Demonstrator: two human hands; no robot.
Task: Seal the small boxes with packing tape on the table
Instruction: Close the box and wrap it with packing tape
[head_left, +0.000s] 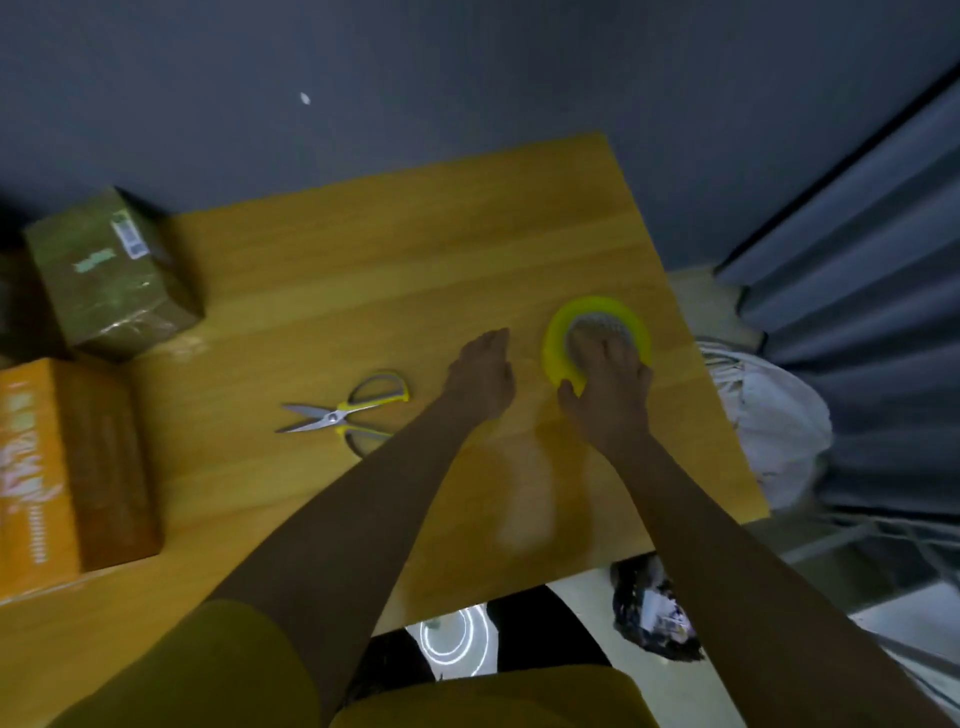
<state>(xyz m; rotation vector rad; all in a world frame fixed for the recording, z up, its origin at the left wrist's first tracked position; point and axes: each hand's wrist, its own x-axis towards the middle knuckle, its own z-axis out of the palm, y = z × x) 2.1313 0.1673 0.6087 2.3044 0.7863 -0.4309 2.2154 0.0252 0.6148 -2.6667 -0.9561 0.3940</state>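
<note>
— Yellow tape roll (558, 358), right of bench (415, 249): right hand (610, 384) grips it, fingers in the core, thumb on the rim. Left hand (483, 374) relaxed, holding nothing.
— Boxes?
— Green box (111, 275) and orange box (67, 467), far left. Risk, I'd judge: the long carry; loose tape could stick to itself.
</note>
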